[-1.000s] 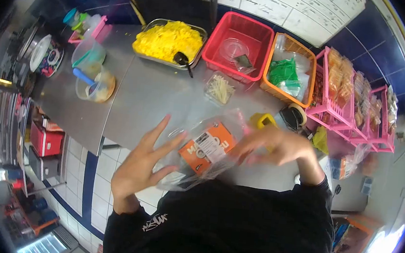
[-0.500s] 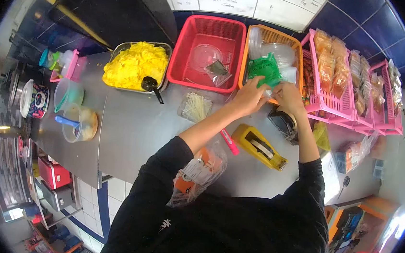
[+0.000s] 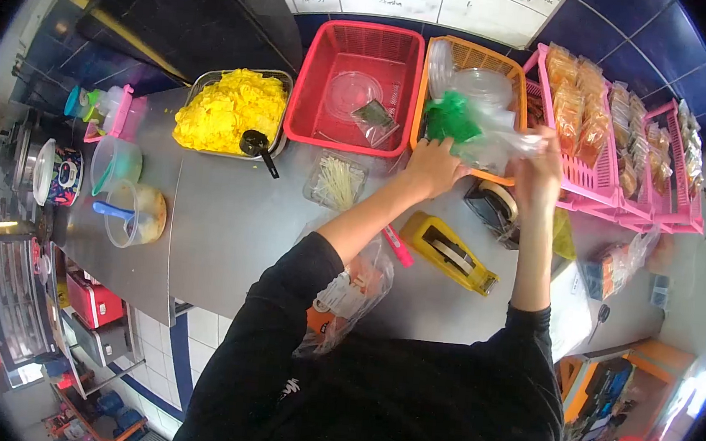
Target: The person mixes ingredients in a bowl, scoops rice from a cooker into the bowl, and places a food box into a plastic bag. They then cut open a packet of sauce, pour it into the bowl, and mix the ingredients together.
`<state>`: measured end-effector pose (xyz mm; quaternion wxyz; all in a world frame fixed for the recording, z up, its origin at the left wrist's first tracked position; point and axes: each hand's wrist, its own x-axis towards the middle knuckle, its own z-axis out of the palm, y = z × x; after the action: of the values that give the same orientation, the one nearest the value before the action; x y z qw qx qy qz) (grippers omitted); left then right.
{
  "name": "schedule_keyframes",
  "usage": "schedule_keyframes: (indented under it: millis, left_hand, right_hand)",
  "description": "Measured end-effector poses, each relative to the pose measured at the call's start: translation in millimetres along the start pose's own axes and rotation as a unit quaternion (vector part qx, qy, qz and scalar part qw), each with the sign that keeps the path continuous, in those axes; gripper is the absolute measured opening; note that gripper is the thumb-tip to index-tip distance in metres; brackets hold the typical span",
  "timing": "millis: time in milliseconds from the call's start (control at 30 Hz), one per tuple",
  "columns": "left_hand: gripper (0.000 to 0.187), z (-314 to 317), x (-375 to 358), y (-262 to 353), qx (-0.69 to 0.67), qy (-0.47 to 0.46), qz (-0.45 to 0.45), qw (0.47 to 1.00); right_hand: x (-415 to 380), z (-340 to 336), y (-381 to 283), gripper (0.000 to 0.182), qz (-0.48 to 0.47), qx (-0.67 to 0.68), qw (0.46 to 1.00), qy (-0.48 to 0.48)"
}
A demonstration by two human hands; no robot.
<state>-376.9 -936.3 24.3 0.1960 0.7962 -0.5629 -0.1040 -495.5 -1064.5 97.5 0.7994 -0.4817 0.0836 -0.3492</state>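
Note:
A plastic bag, part green [image 3: 453,118] and part clear, lies over the front of the orange basket [image 3: 419,113]. At its lower left edge, my left hand [image 3: 436,169] is closed on the plastic, though the fingertips are partly hidden. My right hand [image 3: 538,165] pinches the clear end, which is stretched out to the right. Clear round lids [image 3: 482,86] sit in the basket behind the bag. Below my hands are a yellow tape dispenser [image 3: 451,254] and a black tape dispenser [image 3: 495,212].
A red basket [image 3: 295,115] holds a clear lid and a small packet. To its left is a tray of yellow food [image 3: 232,113] with a black scoop [image 3: 257,147]. Pink baskets [image 3: 579,177] of packets stand right. White sticks [image 3: 338,181] and a pink cutter [image 3: 397,245] lie on the counter.
My right hand has moved right and slightly up, drawing the clear plastic out sideways. My left hand has stayed near the basket's front edge, and the green part looks more bunched.

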Motion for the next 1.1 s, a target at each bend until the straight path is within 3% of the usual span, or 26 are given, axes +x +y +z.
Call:
schedule_keyframes:
  millis: [33,67,133,167,200,233,267,300,367,400,433,533,567,600,633,667,733,800,867,967,1100]
  left_hand:
    - [0.039,-0.4,-0.5,-2.4,-0.007,-0.005,0.002,1.000]
    - [0.037,-2.9,-2.3,-5.4,-0.048,0.056,0.033,0.997]
    - [0.034,-11.8,-8.9,-14.6,-0.124,0.174,0.097,0.972]
    - [0.035,-35.4,-16.4,-9.2,-0.196,0.181,0.092,0.959]
    - [0.038,-58.3,-27.8,-2.2,-0.379,0.092,0.044,0.920]
    - [0.042,-91.1,-44.8,11.6,-0.547,0.002,-0.008,0.837]
    - [0.046,-108.5,-63.3,19.8,-0.692,-0.084,-0.061,0.714]
    - [0.054,-109.6,-73.4,20.8,-0.578,-0.064,-0.002,0.813]
    - [0.053,-121.0,-105.6,30.0,-0.470,0.099,0.018,0.877]
    - [0.052,-127.9,-120.9,33.0,-0.403,0.177,0.029,0.897]
    - [0.051,-132.1,-139.0,34.0,-0.508,0.216,0.039,0.833]
    - [0.061,-148.9,-210.5,29.2,-0.475,0.249,0.069,0.841]
    - [0.066,-150.6,-239.3,26.8,-0.350,0.239,0.028,0.905]
    - [0.071,-148.4,-271.2,25.0,-0.219,0.222,-0.016,0.950]
    - [0.076,-142.2,-299.8,27.6,-0.084,0.199,-0.062,0.974]
    - [0.081,-129.5,-326.6,39.6,0.035,0.141,-0.201,0.969]
    - [0.084,-108.1,-375.6,43.1,0.102,0.069,-0.374,0.919]
    - [0.077,-110.6,-424.1,32.1,-0.042,0.061,-0.417,0.906]
    - [0.069,-123.7,-458.5,31.2,-0.231,0.063,-0.420,0.875]
    - [0.052,-139.8,-468.4,55.1,-0.208,0.200,-0.341,0.895]
    - [0.042,-170.7,-453.6,90.5,-0.297,0.280,-0.313,0.857]
  right_hand:
    - [-4.3,13.9,-14.6,0.015,-0.023,0.021,0.999,0.016]
    - [-9.3,24.8,-28.5,0.012,-0.046,0.042,0.998,0.031]
    - [-19.1,36.3,-46.2,0.013,-0.059,-0.047,0.995,0.060]
    - [-24.3,49.8,-47.8,0.012,-0.063,-0.007,0.996,0.070]
    - [-28.9,57.2,-45.6,0.011,-0.045,-0.029,0.996,0.074]
    - [-33.7,64.1,-40.8,0.011,-0.024,-0.050,0.996,0.076]
    - [-41.2,72.3,-32.8,0.011,0.001,-0.071,0.995,0.075]
    - [-49.7,85.2,-17.6,0.012,-0.011,-0.065,0.996,0.055]
    - [-74.9,109.7,-0.4,0.017,-0.002,-0.147,0.989,-0.001]
    - [-92.0,129.0,1.2,0.019,0.004,-0.202,0.979,-0.016]
    - [-106.9,140.5,2.7,0.020,0.073,-0.105,0.992,-0.004]
    - [-137.8,136.9,2.0,0.020,0.142,-0.196,0.956,-0.165]
    - [-150.6,149.8,1.2,0.023,0.161,-0.216,0.953,-0.136]
    - [-158.5,148.5,7.7,0.019,0.168,-0.218,0.944,-0.184]
    - [-165.0,153.3,15.3,0.018,0.132,-0.286,0.920,-0.235]
    - [-170.7,160.0,23.9,0.016,0.094,-0.351,0.887,-0.286]
    - [-185.3,176.7,48.1,0.008,-0.015,-0.418,0.803,-0.425]
    - [-202.2,189.0,80.3,0.013,0.042,-0.428,0.694,-0.577]
    - [-229.7,211.6,119.3,0.008,-0.023,-0.437,0.604,-0.666]
    - [-258.6,232.5,167.6,0.010,-0.061,-0.520,0.409,-0.747]
    - [-263.5,211.5,223.8,0.010,-0.110,-0.509,0.360,-0.774]
